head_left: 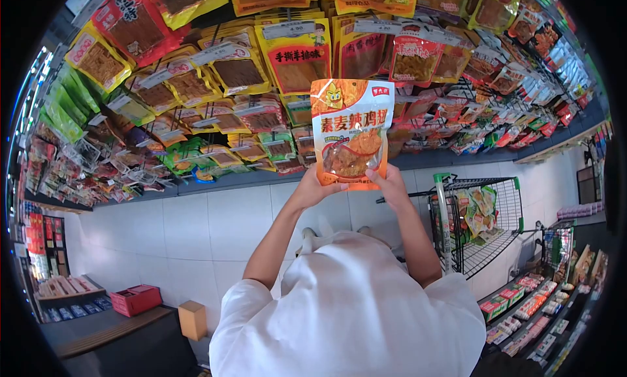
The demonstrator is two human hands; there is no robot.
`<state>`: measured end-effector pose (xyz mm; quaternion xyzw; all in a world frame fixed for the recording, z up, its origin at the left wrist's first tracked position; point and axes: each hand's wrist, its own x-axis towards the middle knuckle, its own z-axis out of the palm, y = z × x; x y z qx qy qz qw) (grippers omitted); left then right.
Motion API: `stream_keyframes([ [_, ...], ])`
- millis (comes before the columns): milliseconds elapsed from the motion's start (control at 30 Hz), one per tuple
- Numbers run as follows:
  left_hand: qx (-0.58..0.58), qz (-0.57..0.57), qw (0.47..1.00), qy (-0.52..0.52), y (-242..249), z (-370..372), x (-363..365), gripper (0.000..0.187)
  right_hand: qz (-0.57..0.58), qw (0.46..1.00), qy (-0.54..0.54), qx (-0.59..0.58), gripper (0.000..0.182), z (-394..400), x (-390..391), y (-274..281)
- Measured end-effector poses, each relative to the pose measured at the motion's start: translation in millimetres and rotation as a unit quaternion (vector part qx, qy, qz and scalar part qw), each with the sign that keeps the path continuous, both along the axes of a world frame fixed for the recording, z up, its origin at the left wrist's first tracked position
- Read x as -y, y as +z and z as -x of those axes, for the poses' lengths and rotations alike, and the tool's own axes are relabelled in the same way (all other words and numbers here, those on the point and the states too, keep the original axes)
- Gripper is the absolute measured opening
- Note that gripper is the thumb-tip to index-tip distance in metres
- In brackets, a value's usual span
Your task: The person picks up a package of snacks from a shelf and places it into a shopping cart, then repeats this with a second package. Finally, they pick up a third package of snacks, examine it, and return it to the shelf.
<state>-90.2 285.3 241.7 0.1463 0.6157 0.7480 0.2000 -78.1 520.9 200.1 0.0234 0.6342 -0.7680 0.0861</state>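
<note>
Both hands hold up an orange and white snack bag [351, 130], printed with Chinese characters and a picture of browned food. My left hand [317, 189] grips its lower left corner, the thumb along the bottom edge. At the lower right corner, my right hand [390, 184] is closed on the bag with the thumb on its front. The bag is upright, its front facing me. Behind its top hang more packets, among them a yellow and red packet [297, 56] and a red packet [416, 56]. Most of my fingers are hidden behind the bag.
A shopping cart [443, 201] with a green and black frame stands to my right, with colourful packets [478, 210] inside. White floor tiles [186, 220] lie below. A red box [136, 300] and a cardboard box [192, 319] are at lower left; stocked shelves [532, 318] are at lower right.
</note>
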Motion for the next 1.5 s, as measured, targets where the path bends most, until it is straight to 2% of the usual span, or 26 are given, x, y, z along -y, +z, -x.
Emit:
stream_keyframes([
  [200, -0.034, -0.021, 0.999, 0.006, -16, -1, 20, 0.061, -0.003, 1.000, 0.011, -0.005, 0.021, 2, 22, 10],
  [300, -0.027, -0.033, 0.998, 0.034, -18, -4, 30, 0.062, -0.059, 0.997, 0.046, 0.005, 0.026, 7, 27, 2],
  [467, -0.009, -0.022, 0.998, 0.054, -27, -10, 58, 0.063, -0.013, 0.995, 0.092, 0.024, 0.033, 10, 55, 6],
  [633, -0.011, -0.012, 0.998, 0.060, -41, -23, 91, 0.066, 0.009, 0.988, 0.131, 0.075, 0.035, 10, 81, -17],
  [833, 0.023, -0.033, 0.999, 0.022, -58, -45, 134, 0.072, 0.030, 0.978, 0.170, 0.117, 0.039, 0, 116, -33],
  [933, 0.033, -0.066, 0.997, 0.029, -65, -54, 152, 0.074, 0.015, 0.977, 0.167, 0.130, 0.040, -4, 135, -34],
  [1033, 0.013, -0.025, 0.999, 0.043, -73, -62, 168, 0.076, 0.003, 0.973, 0.176, 0.147, 0.040, -7, 155, -33],
  [1233, 0.019, -0.067, 0.995, 0.072, -91, -88, 199, 0.075, -0.058, 0.967, 0.214, 0.129, 0.037, -13, 191, -44],
  [1333, -0.003, -0.025, 0.994, 0.103, -103, -103, 212, 0.073, -0.092, 0.959, 0.218, 0.154, 0.036, -19, 208, -45],
  [1500, 0.015, -0.018, 0.989, 0.149, -114, -125, 221, 0.069, -0.114, 0.948, 0.263, 0.141, 0.036, -19, 225, -45],
])
